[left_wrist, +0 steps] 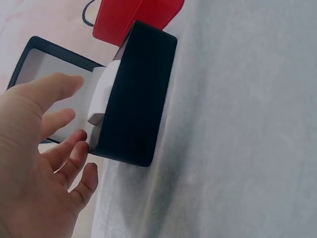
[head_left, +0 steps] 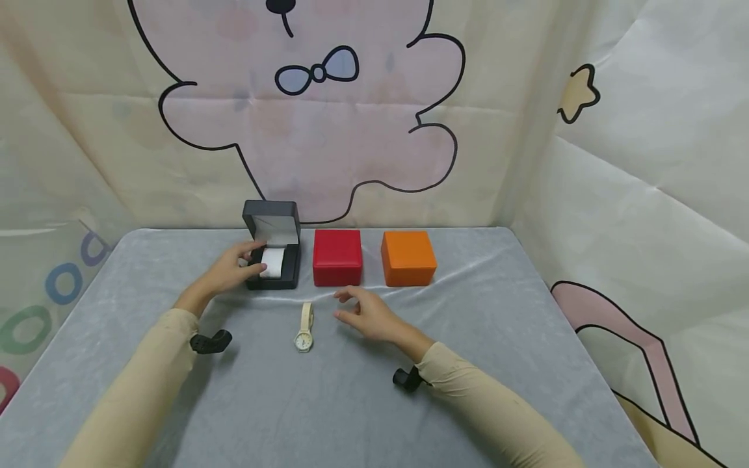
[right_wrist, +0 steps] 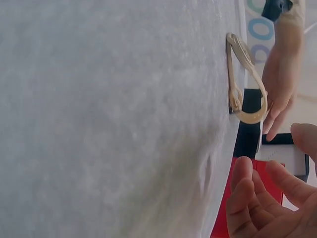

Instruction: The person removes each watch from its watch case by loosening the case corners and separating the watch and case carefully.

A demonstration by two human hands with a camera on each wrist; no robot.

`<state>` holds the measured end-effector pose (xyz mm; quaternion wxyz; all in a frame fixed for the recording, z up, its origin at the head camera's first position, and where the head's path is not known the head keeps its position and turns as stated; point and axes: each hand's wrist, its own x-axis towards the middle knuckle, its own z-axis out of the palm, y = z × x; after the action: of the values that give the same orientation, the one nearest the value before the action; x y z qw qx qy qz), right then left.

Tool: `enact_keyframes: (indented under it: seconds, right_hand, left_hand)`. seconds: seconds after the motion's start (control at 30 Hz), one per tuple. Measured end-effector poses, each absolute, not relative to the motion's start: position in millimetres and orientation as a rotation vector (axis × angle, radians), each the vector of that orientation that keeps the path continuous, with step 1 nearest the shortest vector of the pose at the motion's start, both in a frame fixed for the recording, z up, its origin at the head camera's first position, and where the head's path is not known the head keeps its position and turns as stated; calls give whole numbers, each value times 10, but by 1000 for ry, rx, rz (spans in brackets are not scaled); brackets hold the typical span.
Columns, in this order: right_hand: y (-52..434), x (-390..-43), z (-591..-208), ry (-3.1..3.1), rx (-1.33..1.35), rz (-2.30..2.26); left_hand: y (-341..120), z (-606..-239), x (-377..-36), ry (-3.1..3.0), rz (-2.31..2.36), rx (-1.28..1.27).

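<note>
Cream watch [head_left: 304, 327] lies flat on the grey cloth [head_left: 351, 403] just left of the loose, empty right hand [head_left: 368, 316], not yet picked up, while the left hand [head_left: 231, 272], fingers relaxed, touches the black box [head_left: 275, 250], already open, its white cushion [head_left: 272, 262] bare.

Red box [head_left: 337, 257] on grey tablecloth [head_left: 497, 338]; orange box [head_left: 407, 258] just beside it; cartoon backdrop [head_left: 304, 117] behind.
</note>
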<state>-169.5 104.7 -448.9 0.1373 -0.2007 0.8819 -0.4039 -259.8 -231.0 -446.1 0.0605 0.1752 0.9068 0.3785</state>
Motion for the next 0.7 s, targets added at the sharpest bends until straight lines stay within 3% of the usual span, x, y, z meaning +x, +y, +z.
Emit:
enact_keyframes:
  seconds: [0.43, 0.7]
  right_hand:
    - [1302, -1844, -4407, 2613, -546, -1345]
    - [1343, -1873, -4447, 2669, -436, -1468]
  left_hand:
    - [-2157, -4203, -2382, 2758, 1213, 569]
    - [-1939, -4253, -2355, 2734, 1258, 575]
